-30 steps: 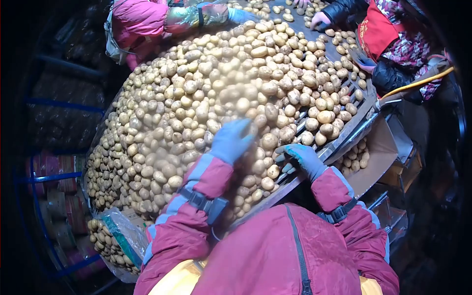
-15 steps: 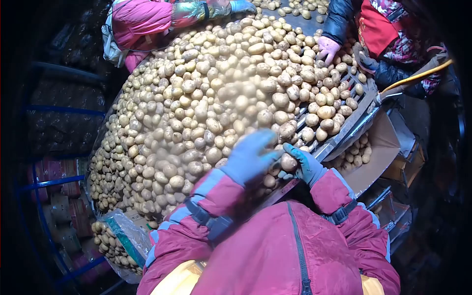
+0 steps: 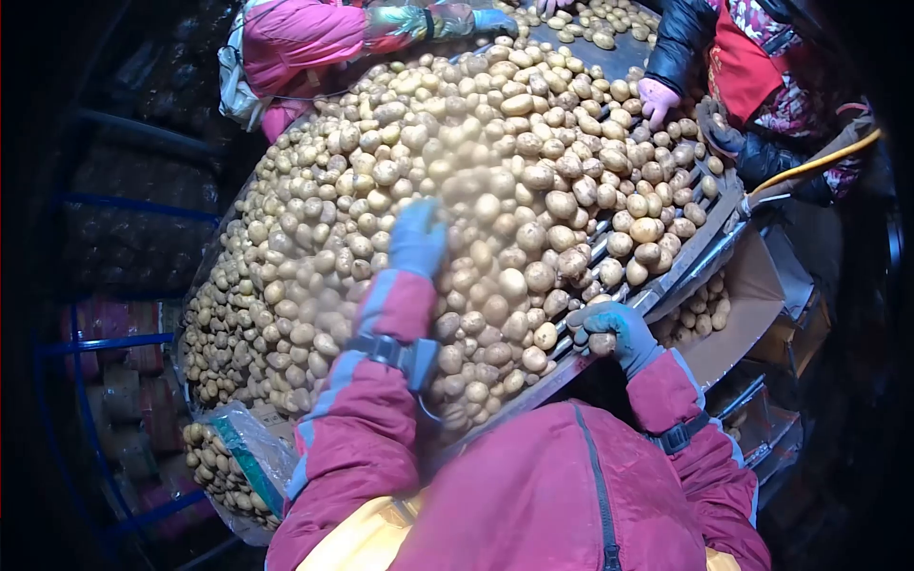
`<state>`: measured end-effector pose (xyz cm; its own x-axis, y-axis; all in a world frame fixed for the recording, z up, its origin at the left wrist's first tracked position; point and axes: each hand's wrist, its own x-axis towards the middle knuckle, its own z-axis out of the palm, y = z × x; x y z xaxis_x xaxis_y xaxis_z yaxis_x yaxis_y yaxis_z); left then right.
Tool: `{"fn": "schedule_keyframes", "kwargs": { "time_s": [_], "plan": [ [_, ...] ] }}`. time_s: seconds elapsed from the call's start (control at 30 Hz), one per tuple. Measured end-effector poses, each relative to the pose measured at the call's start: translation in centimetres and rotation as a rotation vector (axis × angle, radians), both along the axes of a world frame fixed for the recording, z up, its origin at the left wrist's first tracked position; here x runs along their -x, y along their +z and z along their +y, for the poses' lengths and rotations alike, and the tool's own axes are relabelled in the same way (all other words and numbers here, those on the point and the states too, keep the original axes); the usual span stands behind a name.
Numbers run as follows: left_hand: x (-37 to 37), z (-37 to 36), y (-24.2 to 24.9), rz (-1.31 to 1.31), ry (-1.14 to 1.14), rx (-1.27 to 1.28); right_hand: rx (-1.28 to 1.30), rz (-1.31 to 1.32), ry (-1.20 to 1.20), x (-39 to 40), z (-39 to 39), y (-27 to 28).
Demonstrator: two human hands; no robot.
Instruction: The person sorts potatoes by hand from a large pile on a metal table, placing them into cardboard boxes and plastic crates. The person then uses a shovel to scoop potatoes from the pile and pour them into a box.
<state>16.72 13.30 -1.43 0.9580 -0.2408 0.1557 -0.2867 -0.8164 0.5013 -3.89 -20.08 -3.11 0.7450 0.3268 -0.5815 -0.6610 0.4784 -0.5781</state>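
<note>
Potato in right hand (image 3: 602, 343): sits at the near edge of the sorting table, just off the slatted rollers; mostly covered by the glove, only its lower side shows.
Right hand (image 3: 614, 328): blue glove, fingers curled and clamped round that potato.
Left hand (image 3: 417, 238): blue glove stretched up the heap, palm down on the potatoes; blurred, so whether the fingers are spread or closed on anything I cannot tell.
Potato heap (image 3: 457, 190): fills nearly the whole table, deepest in the middle, thinning toward the right edge; the middle of the pile is blurred.
Slatted rollers (image 3: 666, 276): bare bars show only along the right edge, between scattered potatoes.
Cardboard box (image 3: 752, 295): just below the right edge, open, some potatoes inside; its far part is cut off by darkness.
Bag of potatoes (image 3: 224, 466): lower left, under the table's rim, partly hidden by the left sleeve.
Other people: a pink-gloved hand (image 3: 657, 100) on the far right of the heap, a pink-sleeved arm (image 3: 324, 33) at the top; bodies cut off by the frame.
Open room: little on the heap; surroundings are too dark to read.
</note>
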Motion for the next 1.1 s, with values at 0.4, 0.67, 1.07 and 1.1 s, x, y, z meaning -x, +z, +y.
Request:
{"fn": "schedule_keyframes", "kwargs": {
  "time_s": [0.4, 0.67, 1.07, 1.1],
  "plan": [
    [-0.9, -0.3, 2.1, -0.047, 0.089, 0.172, 0.036, 0.001, -0.017, -0.2, 1.0, -0.3],
    [-11.8, 4.3, -2.2, -0.122, 0.352, -0.076, 0.071, 0.034, -0.031, 0.0, 1.2, -0.4],
    [-1.8, -1.0, 1.9, 0.507, 0.120, 0.748, 0.152, -0.063, 0.111, -3.2, 3.0, 0.8],
    [-1.2, -1.3, 4.7, 0.765, 0.184, 1.053, 0.051, -0.006, 0.073, -3.1, 2.8, -0.5]
  ]
}}
